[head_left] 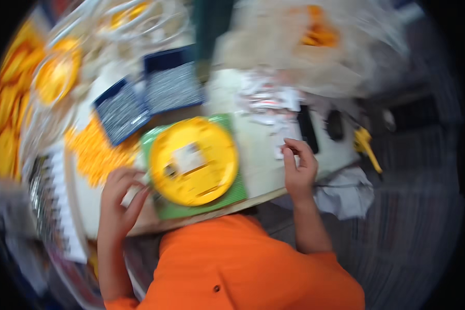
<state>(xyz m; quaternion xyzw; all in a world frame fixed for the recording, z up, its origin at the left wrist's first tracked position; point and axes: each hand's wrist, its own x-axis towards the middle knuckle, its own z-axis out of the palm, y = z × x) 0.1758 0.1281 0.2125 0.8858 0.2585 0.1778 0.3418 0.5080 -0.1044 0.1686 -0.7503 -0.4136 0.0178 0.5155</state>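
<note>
A round yellow plastic disc (218,173) lies on a green mat (238,192) in front of me, with a white square piece (189,157) and a small dark round part (170,169) on its face. My left hand (121,199) is beside the disc's left edge, close to a pile of small yellow parts (101,150). Its fingers are bent, with the thumb apart, and nothing shows in them. Farther right, my right hand (300,168) is raised over the table's edge near some white labels or slips. Thumb and index finger are pinched together; whatever they hold is too blurred to name.
Two blue trays (173,85) of small silvery pieces stand behind the disc. White slips (268,98), a black phone-like slab (308,129) and a yellow tool (366,147) lie to the right. Clear plastic bags (346,62) fill the back; yellow parts (13,103) are heaped far left.
</note>
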